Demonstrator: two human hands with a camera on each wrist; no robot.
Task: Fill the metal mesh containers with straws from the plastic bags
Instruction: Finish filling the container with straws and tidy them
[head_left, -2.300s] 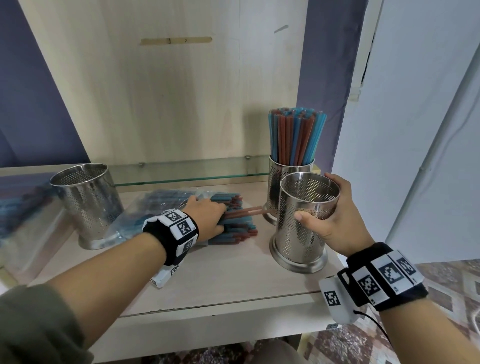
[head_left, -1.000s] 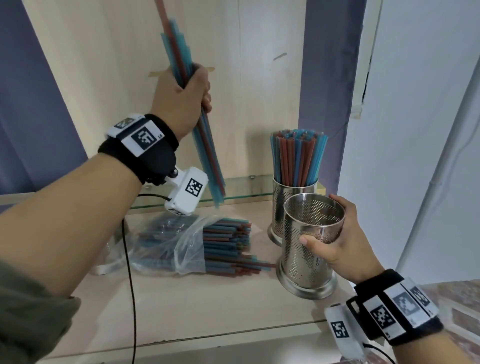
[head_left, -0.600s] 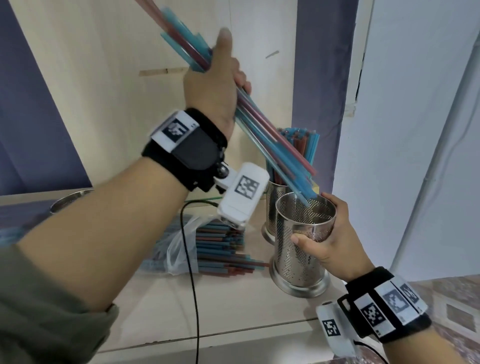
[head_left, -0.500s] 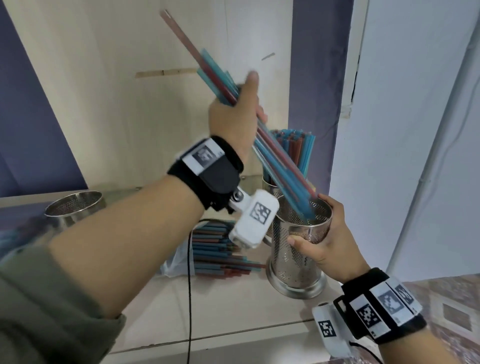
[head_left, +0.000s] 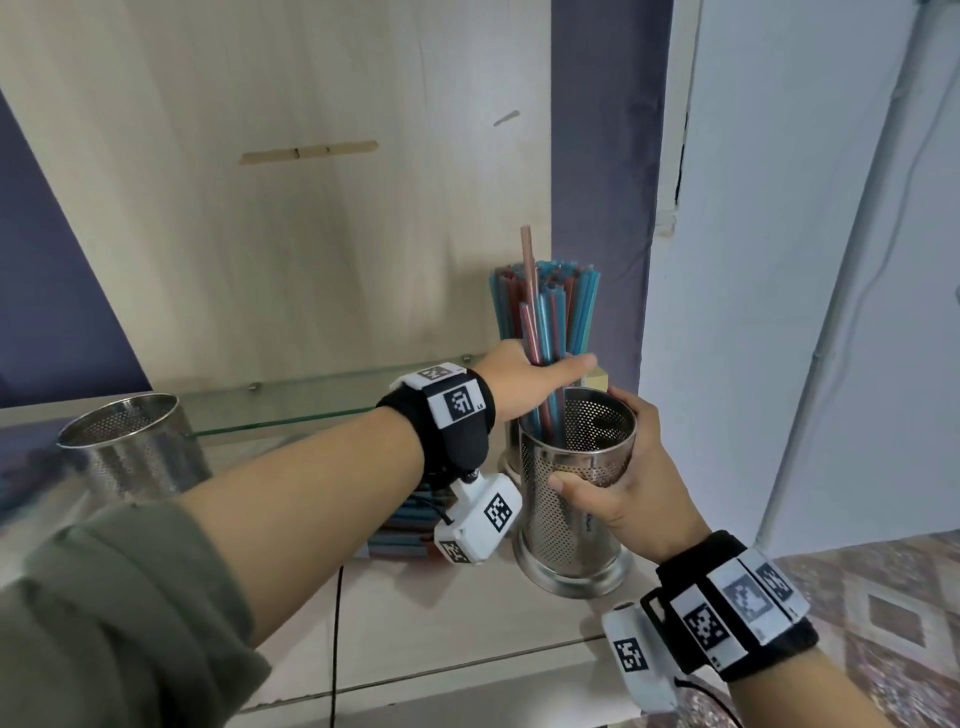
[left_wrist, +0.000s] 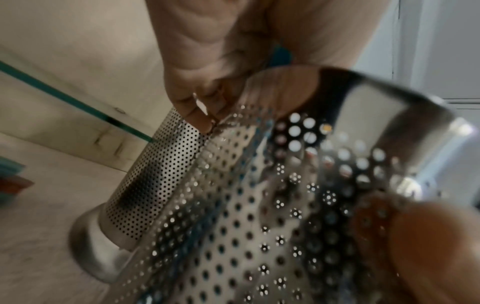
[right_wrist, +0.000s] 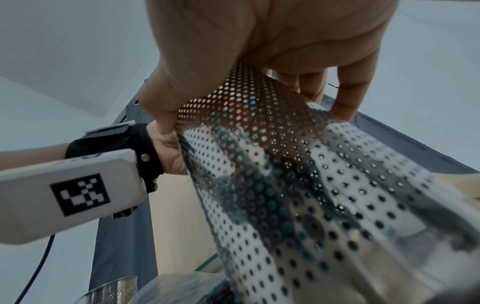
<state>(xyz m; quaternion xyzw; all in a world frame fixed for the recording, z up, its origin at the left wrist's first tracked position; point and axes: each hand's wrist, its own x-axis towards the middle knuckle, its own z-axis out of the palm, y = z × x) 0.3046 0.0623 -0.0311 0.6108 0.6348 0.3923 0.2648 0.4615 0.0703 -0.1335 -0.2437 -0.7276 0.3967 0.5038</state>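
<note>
My left hand (head_left: 545, 370) grips a bunch of blue and red straws (head_left: 540, 325) that stands with its lower ends inside the near mesh container (head_left: 563, 512). One red straw sticks up higher than the others. My right hand (head_left: 626, 496) grips that container's upper wall, thumb in front and fingers over the far rim. In the left wrist view my fingers (left_wrist: 207, 61) curl just above the container's rim (left_wrist: 337, 96). The right wrist view has my hand (right_wrist: 259, 51) wrapped round the perforated wall (right_wrist: 311, 195). The plastic bag of straws (head_left: 402, 532) lies mostly hidden behind my left forearm.
A second mesh container (left_wrist: 150, 185), packed with blue and red straws (head_left: 584, 296), stands right behind the near one. A third, empty one (head_left: 130, 449) stands at the left. A glass shelf (head_left: 291, 400) runs along the wooden back panel. The counter's front edge (head_left: 467, 670) is close.
My left hand has swung the bunch from a slant high above down into the near container, where it stands almost upright. My right hand has kept its hold on the container.
</note>
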